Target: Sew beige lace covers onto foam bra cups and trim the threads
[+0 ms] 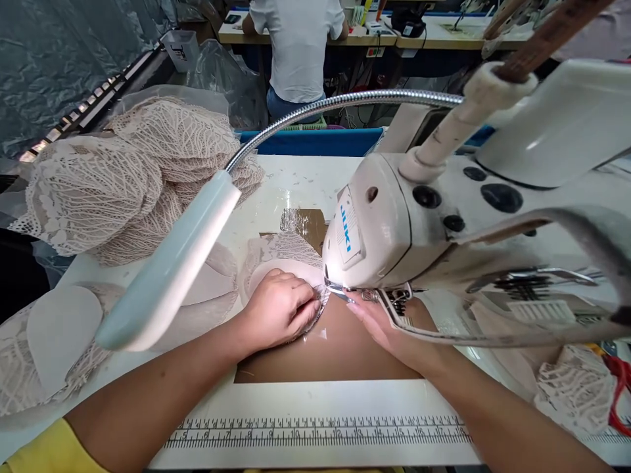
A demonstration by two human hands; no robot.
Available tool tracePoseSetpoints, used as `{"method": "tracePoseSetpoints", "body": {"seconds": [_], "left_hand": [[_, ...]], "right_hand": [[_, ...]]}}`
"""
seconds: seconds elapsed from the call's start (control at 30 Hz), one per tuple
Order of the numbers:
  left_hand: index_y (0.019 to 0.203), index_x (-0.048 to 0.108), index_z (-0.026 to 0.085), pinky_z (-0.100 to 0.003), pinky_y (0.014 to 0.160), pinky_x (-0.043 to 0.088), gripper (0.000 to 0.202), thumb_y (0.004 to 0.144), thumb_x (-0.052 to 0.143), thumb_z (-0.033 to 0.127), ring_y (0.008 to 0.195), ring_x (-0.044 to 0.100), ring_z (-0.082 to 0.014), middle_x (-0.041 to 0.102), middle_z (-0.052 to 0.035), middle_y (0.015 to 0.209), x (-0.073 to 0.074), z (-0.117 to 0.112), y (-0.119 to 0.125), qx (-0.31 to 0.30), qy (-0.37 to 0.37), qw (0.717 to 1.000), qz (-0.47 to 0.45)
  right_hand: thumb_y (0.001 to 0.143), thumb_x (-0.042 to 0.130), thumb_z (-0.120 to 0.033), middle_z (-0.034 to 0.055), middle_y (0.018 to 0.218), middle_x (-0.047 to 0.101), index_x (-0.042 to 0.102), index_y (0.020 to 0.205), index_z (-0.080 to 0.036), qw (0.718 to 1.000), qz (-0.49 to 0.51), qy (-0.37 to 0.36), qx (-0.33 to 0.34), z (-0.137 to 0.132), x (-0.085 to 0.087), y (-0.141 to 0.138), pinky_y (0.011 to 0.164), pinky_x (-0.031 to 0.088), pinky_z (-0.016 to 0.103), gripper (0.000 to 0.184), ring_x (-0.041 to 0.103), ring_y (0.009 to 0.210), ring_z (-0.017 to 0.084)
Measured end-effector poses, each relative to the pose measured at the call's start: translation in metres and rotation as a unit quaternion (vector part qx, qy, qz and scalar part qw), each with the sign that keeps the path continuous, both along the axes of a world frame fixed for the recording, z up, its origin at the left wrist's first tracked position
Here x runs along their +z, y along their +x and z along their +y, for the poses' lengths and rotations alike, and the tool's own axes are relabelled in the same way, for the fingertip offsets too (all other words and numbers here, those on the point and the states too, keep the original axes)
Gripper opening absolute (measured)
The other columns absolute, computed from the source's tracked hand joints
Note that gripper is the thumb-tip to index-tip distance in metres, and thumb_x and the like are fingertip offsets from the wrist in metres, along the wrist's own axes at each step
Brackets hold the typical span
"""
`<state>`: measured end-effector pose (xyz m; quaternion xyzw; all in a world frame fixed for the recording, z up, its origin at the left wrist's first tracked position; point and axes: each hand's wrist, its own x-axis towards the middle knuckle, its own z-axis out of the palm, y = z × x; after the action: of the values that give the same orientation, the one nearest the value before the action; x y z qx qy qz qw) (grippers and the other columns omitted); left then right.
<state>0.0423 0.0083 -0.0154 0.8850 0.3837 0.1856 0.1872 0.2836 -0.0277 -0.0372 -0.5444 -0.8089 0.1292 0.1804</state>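
Partly hidden: hands (315,309) | sewing machine (394,223) above | lamp (172,263) | lace pile (123,177)

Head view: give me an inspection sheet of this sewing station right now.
Surface: white table with a brown panel and a ruler strip along the near edge.
Job's things: lace piece under the sewing machine head.
Clutter: lace pile far left; padded cups near left; lamp overhead.
Grips: left hand pressing the lace; right hand flat beside the needle.
Cables: nothing seen.
Surroundings: a person seated at another bench, back turned.
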Motion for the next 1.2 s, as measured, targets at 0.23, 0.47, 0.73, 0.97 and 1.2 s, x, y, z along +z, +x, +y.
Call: {"method": "tracePoseSetpoints", "body": {"seconds": [0.23,0.47,0.73,0.97,1.2], "left_hand": [[0.065,0.055,0.017,-0.03,0.067,0.035,0.024,0.085,0.053,0.031,0.058,0.05,-0.0135,0.056,0.0005,0.058,0.0,-0.002,0.003,0.014,-0.006,1.0,0.007],[0.068,0.057,0.017,-0.03,0.067,0.035,0.022,0.087,0.049,0.025,0.06,0.051,-0.0148,0.058,-0.0012,0.061,-0.002,-0.001,0.001,0.002,0.016,0.999,0.03],[0.069,0.057,0.017,-0.031,0.067,0.035,0.022,0.087,0.047,0.024,0.061,0.052,-0.0153,0.058,-0.002,0.061,-0.001,0.001,0.002,-0.006,0.019,0.999,0.044],[0.071,0.058,0.017,-0.031,0.068,0.037,0.021,0.087,0.047,0.023,0.062,0.053,-0.0157,0.059,-0.0023,0.063,0.001,0.0,0.001,-0.013,0.012,0.999,0.039],[0.073,0.061,0.016,-0.031,0.068,0.037,0.022,0.088,0.046,0.024,0.065,0.054,-0.0167,0.06,-0.0032,0.064,0.002,0.0,0.001,-0.016,-0.001,0.999,0.046]], "right_hand": [[0.088,0.052,-0.038,0.0044,0.097,0.072,0.068,0.109,-0.028,1.0,-0.023,0.013,-0.009,-0.001,-0.004,-0.001,0.076,0.054,0.031,0.028,0.066,0.093,0.024],[0.088,0.051,-0.032,0.0019,0.087,0.072,0.067,0.105,-0.031,0.998,0.038,-0.02,-0.052,0.008,-0.024,-0.011,0.073,0.056,0.03,0.023,0.067,0.082,0.019],[0.087,0.051,-0.037,0.0037,0.088,0.072,0.067,0.105,-0.029,0.998,0.038,-0.04,-0.035,0.004,-0.021,-0.006,0.074,0.057,0.034,0.026,0.067,0.082,0.022],[0.09,0.047,-0.039,0.0036,0.096,0.07,0.062,0.113,-0.03,1.0,-0.003,0.006,0.002,0.005,-0.017,-0.008,0.081,0.055,0.035,0.029,0.065,0.092,0.022],[0.092,0.043,-0.036,0.0037,0.086,0.07,0.064,0.105,-0.027,0.999,0.046,-0.022,0.014,0.007,-0.005,-0.014,0.071,0.056,0.032,0.026,0.065,0.08,0.02]]}}
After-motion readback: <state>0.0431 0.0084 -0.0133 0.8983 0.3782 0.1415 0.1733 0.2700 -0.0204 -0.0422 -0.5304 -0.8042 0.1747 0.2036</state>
